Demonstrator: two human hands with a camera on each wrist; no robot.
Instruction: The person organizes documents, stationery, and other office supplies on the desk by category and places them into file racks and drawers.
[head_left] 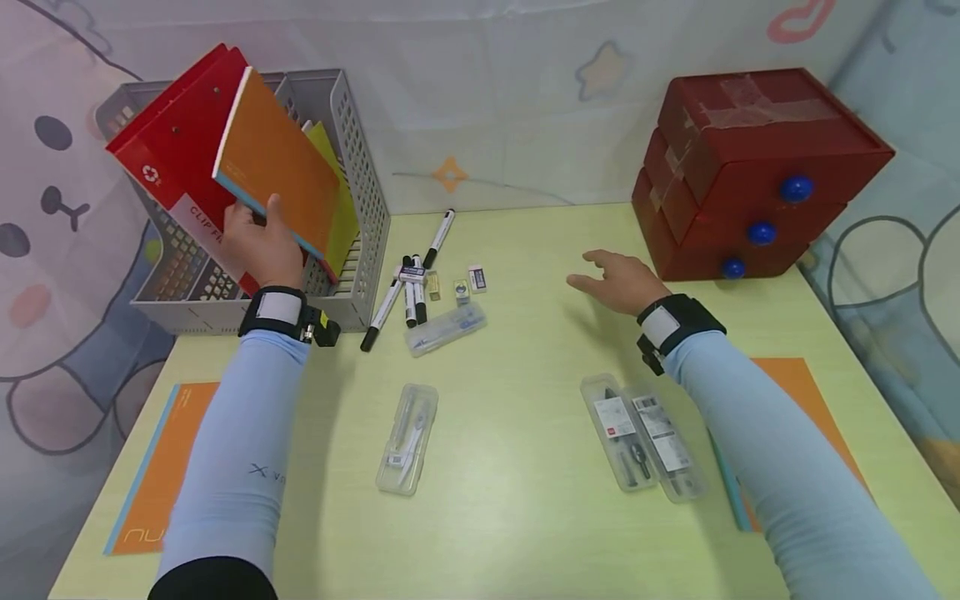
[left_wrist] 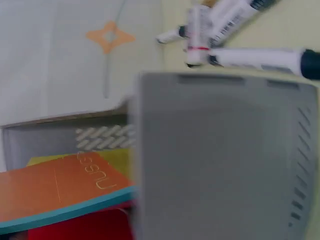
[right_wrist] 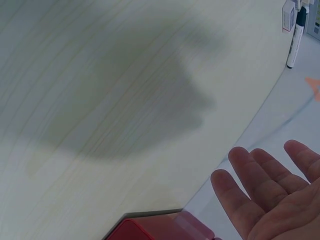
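My left hand [head_left: 262, 246] is at the front of the grey basket [head_left: 365, 192], with its thumb and fingers gripping the blue-spined edge of an orange notebook [head_left: 277, 158]. Leaning beside that notebook is a red clip file [head_left: 183, 125], and a yellow-green book [head_left: 347, 221] shows behind it. The left wrist view has the notebook [left_wrist: 55, 187] tilted next to the basket wall [left_wrist: 220, 155]; the left hand itself is out of that view. My right hand [head_left: 618, 279] hovers over the table with spread, relaxed fingers and nothing in them, left of the dark red drawer box [head_left: 780, 158].
Several black-and-white markers [head_left: 418, 287], erasers [head_left: 477, 278] and a clear pencil case [head_left: 446, 327] lie right of the basket. Nearer are another clear case [head_left: 407, 439] and two more cases [head_left: 618, 433]. Orange notebooks [head_left: 161, 467] lie under both forearms.
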